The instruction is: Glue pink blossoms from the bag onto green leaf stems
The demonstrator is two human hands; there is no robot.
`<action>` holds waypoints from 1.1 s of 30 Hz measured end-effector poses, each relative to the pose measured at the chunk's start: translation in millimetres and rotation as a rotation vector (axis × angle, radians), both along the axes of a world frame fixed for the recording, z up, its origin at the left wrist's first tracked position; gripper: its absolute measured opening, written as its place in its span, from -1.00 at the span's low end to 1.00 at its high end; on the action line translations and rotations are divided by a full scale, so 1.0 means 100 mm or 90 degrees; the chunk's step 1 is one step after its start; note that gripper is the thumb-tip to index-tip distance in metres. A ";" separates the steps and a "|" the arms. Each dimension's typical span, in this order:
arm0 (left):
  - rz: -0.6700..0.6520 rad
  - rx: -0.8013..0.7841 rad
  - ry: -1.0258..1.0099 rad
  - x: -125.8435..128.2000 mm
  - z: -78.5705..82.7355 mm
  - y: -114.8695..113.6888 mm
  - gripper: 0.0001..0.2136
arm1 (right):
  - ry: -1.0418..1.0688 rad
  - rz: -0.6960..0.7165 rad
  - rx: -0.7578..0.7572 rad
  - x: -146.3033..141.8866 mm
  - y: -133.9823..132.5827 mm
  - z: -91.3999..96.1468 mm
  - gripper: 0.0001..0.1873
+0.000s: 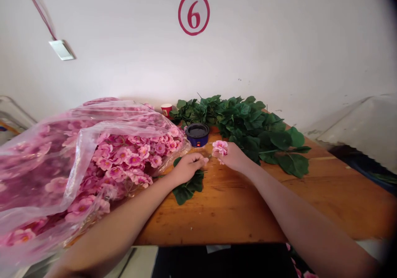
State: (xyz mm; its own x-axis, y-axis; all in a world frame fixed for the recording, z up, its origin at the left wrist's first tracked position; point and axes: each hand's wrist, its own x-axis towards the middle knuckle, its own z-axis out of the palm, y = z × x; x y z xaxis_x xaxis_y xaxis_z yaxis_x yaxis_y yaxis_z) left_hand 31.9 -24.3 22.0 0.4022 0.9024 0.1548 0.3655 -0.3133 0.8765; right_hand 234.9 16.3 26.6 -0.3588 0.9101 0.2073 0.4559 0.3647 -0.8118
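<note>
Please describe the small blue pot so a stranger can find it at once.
Below the red number 6, green leaves lie heaped at the back of the wooden table. The pot stands in front of them, beside the plastic bag of pink flowers. Only it is dark blue, with a tiny red light.

At the lower left of the frame, a clear plastic bag [52,145] of pink artificial blossoms runs off the left and bottom edges, its film blurring the flowers inside. The person's left hand [187,168] hides part of a dark green glossy leaf [187,189], and its curled fingers [198,160] leave unclear whether they grip anything. The right hand [234,156] covers the base of a small pink blossom [220,147]. At top centre, the bag partly hides a red paper cup [166,109]. On a round blue pot [197,139], a red glow is too small to identify.
</note>
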 end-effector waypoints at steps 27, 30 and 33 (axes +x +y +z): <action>0.031 0.124 0.170 0.01 -0.11 -0.02 -0.70 | -0.001 0.158 -0.155 -0.01 0.07 -0.22 -0.86; 0.041 0.141 0.176 0.01 -0.09 -0.04 -0.72 | 0.024 0.161 -0.185 -0.04 0.08 -0.25 -0.88; 0.043 0.165 0.187 0.01 -0.10 -0.04 -0.73 | 0.018 0.152 -0.197 -0.07 0.08 -0.26 -0.89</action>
